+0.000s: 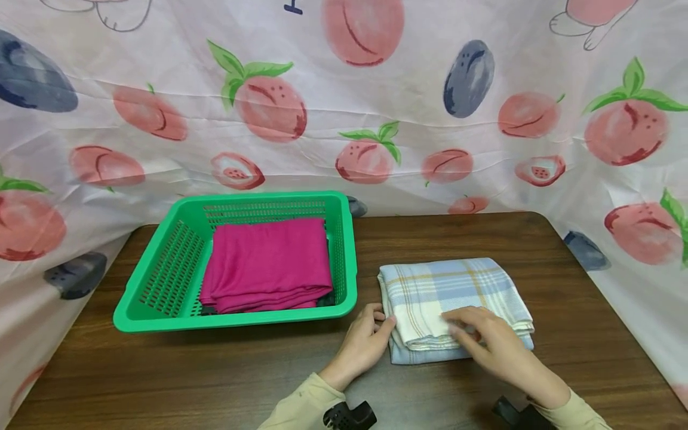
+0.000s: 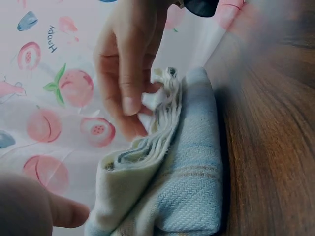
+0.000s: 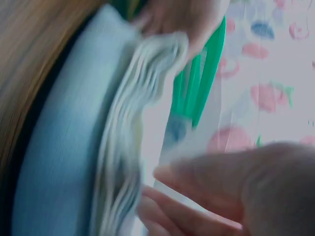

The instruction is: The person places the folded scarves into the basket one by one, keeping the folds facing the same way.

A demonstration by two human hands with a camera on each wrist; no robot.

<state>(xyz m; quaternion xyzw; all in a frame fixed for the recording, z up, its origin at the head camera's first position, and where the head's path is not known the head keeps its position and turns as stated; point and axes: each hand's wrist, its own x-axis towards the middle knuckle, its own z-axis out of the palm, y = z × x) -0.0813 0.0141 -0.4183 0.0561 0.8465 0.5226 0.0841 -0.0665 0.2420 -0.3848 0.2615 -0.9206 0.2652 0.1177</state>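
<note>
A folded plaid cloth (image 1: 430, 292), white and light blue with tan stripes, lies on the table at right of centre. Several stacked layers show along its near edge in both wrist views. At its left edge rests my left hand (image 1: 362, 343), thumb near the front corner and fingers beside the fold. My right hand (image 1: 497, 343) is over the near right part, its loosely bent fingertips touching the top and nothing visibly pinched. In the right wrist view, blurred, the thumb and fingers of the right hand (image 3: 202, 187) stand apart beside the layers.
Left of the cloth stands a green plastic basket (image 1: 231, 322) with perforated walls. Inside it lies a folded magenta cloth (image 1: 269, 260), with something dark partly visible beneath. The brown wooden table (image 1: 161, 376) meets a fruit-printed curtain (image 1: 403, 89) at the back and sides.
</note>
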